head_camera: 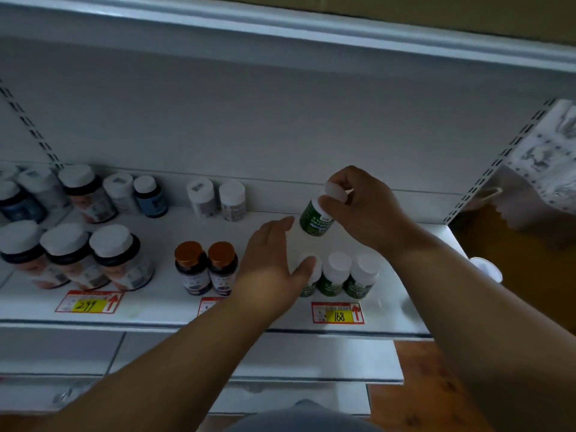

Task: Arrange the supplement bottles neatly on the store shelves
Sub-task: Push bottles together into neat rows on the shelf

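Shelf (162, 304): right hand (361, 207) apparently grips green bottle (316, 221).

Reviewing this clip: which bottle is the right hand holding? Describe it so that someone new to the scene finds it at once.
On the white shelf, go to the right end, above the yellow 168 price tag. Behind the front row of green bottles there, the right hand grips the held green bottle by its white cap. It alone is tilted and raised.
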The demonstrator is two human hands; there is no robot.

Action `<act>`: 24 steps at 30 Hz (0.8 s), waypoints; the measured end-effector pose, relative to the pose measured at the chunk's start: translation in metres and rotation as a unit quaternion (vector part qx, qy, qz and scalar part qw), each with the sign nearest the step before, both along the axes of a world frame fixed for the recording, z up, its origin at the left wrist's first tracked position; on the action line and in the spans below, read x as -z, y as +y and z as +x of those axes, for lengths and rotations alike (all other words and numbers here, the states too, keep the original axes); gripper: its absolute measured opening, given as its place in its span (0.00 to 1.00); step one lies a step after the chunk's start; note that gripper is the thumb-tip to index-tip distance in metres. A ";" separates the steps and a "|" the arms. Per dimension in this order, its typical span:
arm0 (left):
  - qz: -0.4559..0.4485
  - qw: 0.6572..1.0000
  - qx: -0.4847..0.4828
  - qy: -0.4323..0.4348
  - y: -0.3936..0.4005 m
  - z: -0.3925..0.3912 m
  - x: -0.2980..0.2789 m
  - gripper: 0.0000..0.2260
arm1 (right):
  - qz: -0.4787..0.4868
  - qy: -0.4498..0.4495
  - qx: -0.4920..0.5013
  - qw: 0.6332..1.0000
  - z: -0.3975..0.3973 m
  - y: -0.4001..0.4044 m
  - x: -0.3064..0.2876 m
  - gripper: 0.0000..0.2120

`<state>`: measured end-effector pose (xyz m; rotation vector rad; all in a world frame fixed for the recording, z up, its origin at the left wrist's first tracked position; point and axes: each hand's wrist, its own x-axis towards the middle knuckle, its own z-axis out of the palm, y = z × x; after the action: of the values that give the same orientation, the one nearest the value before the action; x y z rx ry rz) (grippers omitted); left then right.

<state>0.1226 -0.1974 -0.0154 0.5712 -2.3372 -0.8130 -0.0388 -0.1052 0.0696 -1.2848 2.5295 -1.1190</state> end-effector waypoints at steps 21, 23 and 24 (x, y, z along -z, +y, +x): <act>-0.064 0.996 -0.050 -0.035 0.036 -0.007 0.021 0.19 | 0.243 -0.020 -0.178 0.953 -0.026 -0.034 0.057 0.17; -0.065 0.996 -0.054 -0.031 0.035 -0.004 0.015 0.21 | 0.248 -0.035 -0.145 0.957 -0.025 -0.036 0.054 0.20; -0.065 0.996 -0.058 -0.028 0.033 0.000 0.010 0.21 | 0.248 -0.016 -0.132 0.959 -0.024 -0.039 0.052 0.21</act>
<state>0.1221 -0.1646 -0.0256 0.6741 -2.3612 -0.5932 -0.0630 -0.1439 0.0172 -1.3795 2.3061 -0.4078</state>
